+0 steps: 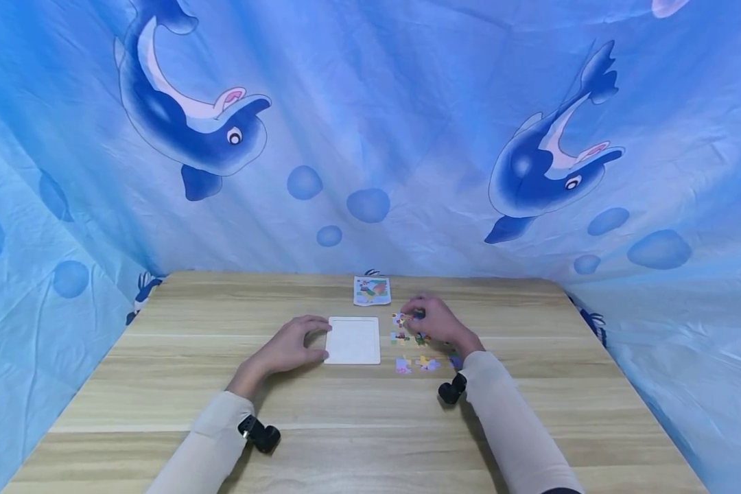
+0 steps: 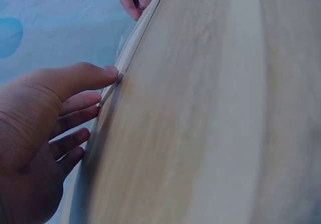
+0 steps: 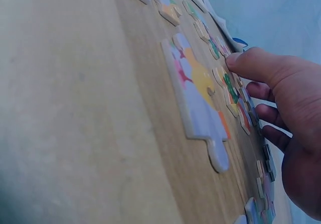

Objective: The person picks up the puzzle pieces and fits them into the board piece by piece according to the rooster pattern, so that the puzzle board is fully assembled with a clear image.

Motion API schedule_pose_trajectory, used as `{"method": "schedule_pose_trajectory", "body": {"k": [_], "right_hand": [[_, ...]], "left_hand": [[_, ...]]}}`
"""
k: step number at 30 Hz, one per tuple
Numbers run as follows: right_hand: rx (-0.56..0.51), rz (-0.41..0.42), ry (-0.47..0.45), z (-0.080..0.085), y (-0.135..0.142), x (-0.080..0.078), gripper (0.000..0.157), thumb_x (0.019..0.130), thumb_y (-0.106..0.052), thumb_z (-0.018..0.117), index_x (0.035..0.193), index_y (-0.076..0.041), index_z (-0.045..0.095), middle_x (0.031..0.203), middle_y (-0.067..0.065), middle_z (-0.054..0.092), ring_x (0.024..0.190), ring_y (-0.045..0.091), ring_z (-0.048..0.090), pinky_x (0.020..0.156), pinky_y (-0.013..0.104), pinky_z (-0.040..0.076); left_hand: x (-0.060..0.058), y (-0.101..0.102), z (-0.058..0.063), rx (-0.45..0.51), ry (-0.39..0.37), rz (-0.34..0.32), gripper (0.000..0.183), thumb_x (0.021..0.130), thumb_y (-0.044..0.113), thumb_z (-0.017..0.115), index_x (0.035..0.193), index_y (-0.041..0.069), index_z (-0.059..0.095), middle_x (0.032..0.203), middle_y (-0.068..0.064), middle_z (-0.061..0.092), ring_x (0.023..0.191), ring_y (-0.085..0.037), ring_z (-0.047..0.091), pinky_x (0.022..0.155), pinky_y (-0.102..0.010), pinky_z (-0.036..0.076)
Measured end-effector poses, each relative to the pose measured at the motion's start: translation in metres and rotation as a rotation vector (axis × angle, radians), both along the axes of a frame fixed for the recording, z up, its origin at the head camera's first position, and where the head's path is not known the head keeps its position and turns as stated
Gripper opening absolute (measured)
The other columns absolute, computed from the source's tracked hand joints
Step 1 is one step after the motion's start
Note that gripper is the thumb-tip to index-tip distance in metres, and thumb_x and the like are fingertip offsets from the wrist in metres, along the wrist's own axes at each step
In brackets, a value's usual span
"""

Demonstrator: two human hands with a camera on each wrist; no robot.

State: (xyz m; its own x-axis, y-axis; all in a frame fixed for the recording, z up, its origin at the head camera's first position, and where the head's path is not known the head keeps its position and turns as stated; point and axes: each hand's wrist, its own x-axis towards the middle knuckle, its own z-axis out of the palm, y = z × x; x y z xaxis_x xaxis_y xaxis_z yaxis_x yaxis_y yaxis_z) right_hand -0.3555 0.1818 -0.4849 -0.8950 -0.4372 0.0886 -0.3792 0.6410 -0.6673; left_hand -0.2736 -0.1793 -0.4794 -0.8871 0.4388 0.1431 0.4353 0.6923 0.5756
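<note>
A square white puzzle tray (image 1: 353, 341) lies flat on the table. My left hand (image 1: 294, 344) is at its left side, thumb by the near corner and fingers by the far one. In the left wrist view the thumb (image 2: 95, 78) touches the tray's edge and the fingers are loosely extended. To the tray's right, my right hand (image 1: 435, 321) is over the far row of puzzle pieces, thumb and forefinger apart around a small colourful puzzle piece (image 1: 398, 319). The right wrist view has the thumb (image 3: 251, 63) low over the pieces; the forefinger is hidden behind it.
Several more puzzle pieces lie in loose rows, among them a yellow and lilac piece (image 1: 428, 363) and a lilac piece (image 1: 403, 366). A picture card (image 1: 372, 291) sits behind the tray. The wooden table (image 1: 321, 439) ends at a blue dolphin-print curtain (image 1: 432, 123).
</note>
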Motion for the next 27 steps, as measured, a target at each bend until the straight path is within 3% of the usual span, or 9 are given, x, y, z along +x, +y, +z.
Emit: {"method": "schedule_pose_trajectory", "body": {"k": [7, 13, 19, 27], "right_hand": [[-0.015, -0.018, 0.029, 0.000, -0.002, 0.005, 0.023, 0.091, -0.023, 0.076, 0.114, -0.018, 0.078, 0.120, 0.002, 0.066, 0.112, 0.022, 0.061, 0.100, 0.045, 0.055], [-0.068, 0.014, 0.036, 0.004, -0.017, 0.014, 0.029, 0.092, -0.026, 0.077, 0.118, -0.015, 0.076, 0.123, 0.004, 0.066, 0.111, 0.021, 0.063, 0.096, 0.041, 0.057], [-0.119, 0.029, 0.017, 0.008, -0.038, 0.019, 0.029, 0.092, -0.024, 0.077, 0.120, -0.014, 0.076, 0.129, 0.009, 0.068, 0.121, 0.029, 0.061, 0.103, 0.047, 0.055], [-0.058, 0.067, 0.089, 0.008, -0.062, 0.023, 0.027, 0.091, -0.026, 0.078, 0.115, -0.014, 0.078, 0.113, 0.000, 0.071, 0.110, 0.021, 0.062, 0.098, 0.042, 0.055]], "left_hand": [[0.000, 0.010, 0.002, 0.007, -0.008, -0.012, 0.055, 0.086, 0.025, 0.078, 0.136, 0.006, 0.066, 0.148, -0.015, 0.059, 0.142, -0.040, 0.049, 0.120, -0.061, 0.037], [0.000, 0.016, 0.001, 0.012, -0.006, -0.015, 0.055, 0.086, 0.025, 0.079, 0.135, 0.005, 0.067, 0.147, -0.015, 0.059, 0.143, -0.040, 0.048, 0.120, -0.059, 0.037], [-0.002, 0.020, -0.001, 0.021, 0.001, -0.014, 0.056, 0.086, 0.026, 0.078, 0.137, 0.006, 0.066, 0.149, -0.015, 0.058, 0.143, -0.041, 0.047, 0.121, -0.060, 0.035], [-0.001, 0.025, -0.001, 0.038, 0.021, -0.009, 0.055, 0.085, 0.025, 0.079, 0.134, 0.003, 0.067, 0.146, -0.017, 0.060, 0.140, -0.043, 0.049, 0.121, -0.061, 0.035]]}}
